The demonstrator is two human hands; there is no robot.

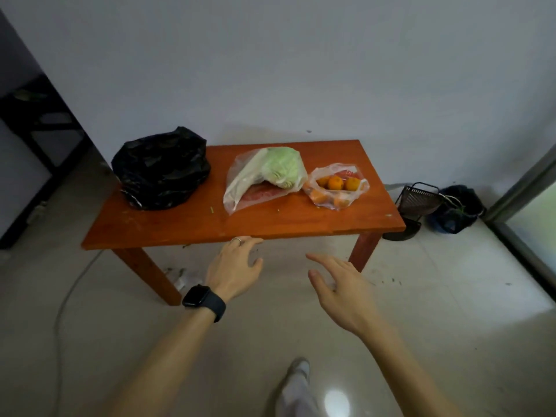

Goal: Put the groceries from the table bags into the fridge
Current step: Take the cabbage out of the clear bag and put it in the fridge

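Beyond the fingertips (pixel 255 240) of both empty, spread hands, the table (pixel 270 221) front strip lies bare; farther on, black bag (pixel 161 170), cabbage bag (pixel 264 176) and orange bag (pixel 337 186) stand apart, with gaps between.

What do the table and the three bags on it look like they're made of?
Table: probably wood with an orange-brown stain or varnish; faint board seams show. Black bag: thin opaque plastic, crinkled and glossy. Cabbage bag and orange bag: thin clear plastic film with red print; their contents show through.
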